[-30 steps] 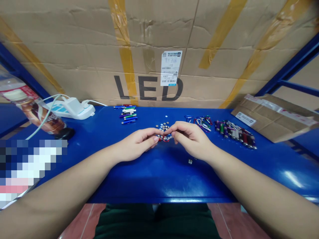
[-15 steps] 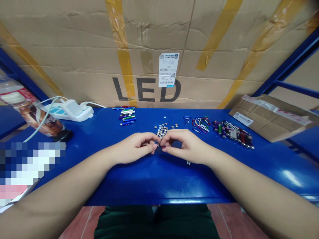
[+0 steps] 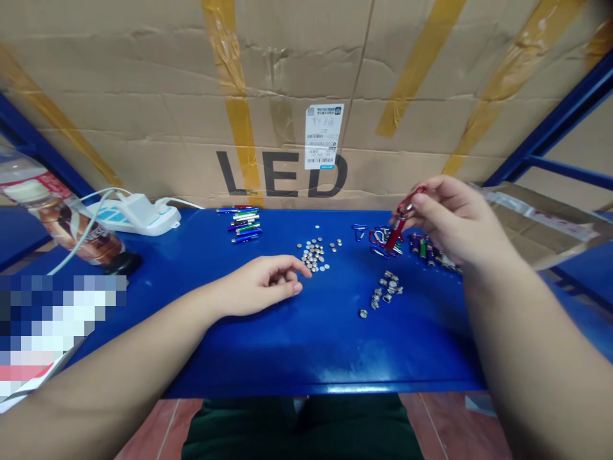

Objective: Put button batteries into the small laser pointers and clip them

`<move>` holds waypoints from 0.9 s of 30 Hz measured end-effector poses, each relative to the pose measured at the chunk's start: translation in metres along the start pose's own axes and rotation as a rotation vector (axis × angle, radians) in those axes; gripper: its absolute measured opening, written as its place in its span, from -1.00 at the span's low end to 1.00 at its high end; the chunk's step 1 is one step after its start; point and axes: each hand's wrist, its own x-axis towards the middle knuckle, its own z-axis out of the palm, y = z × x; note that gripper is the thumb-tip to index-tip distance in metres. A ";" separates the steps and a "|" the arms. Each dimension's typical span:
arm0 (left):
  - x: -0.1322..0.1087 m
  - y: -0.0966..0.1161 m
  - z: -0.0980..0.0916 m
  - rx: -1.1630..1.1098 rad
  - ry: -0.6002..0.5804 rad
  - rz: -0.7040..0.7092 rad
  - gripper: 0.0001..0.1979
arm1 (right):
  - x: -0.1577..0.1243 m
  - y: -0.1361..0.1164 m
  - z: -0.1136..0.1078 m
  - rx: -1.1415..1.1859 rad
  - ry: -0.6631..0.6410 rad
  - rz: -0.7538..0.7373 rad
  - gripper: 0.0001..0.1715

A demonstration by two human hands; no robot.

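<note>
Right hand [image 3: 454, 220] up above the table's [image 3: 306, 358] far right side, fingers [image 3: 424, 201] pinched tight on a red carabiner flashlight [image 3: 393, 235]; left hand [image 3: 261, 285] resting mid-table, fingers loosely curled, empty, just beside some button cells [image 3: 313, 255].

Power strip [image 3: 138, 218], drink bottle [image 3: 57, 214], cardboard carton [image 3: 282, 108]

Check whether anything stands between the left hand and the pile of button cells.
Nothing visible does: the left hand lies on the blue table just short of the pile of button cells.
</note>
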 end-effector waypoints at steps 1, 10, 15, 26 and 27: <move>0.000 0.000 0.000 0.012 -0.001 0.000 -0.68 | 0.004 0.003 -0.013 -0.063 0.019 -0.007 -0.50; 0.001 -0.001 -0.001 0.011 -0.017 -0.010 -0.69 | 0.026 0.052 -0.078 -0.610 0.162 0.347 -0.93; 0.000 0.000 -0.001 0.010 -0.012 -0.011 -0.72 | 0.027 0.066 -0.078 -0.739 0.124 0.428 -0.94; 0.000 0.000 -0.001 0.022 -0.022 -0.017 -0.72 | 0.029 0.071 -0.075 -1.159 0.093 0.507 -0.83; 0.000 0.000 -0.001 0.025 -0.022 -0.016 -0.72 | 0.030 0.071 -0.075 -1.177 0.094 0.517 -0.84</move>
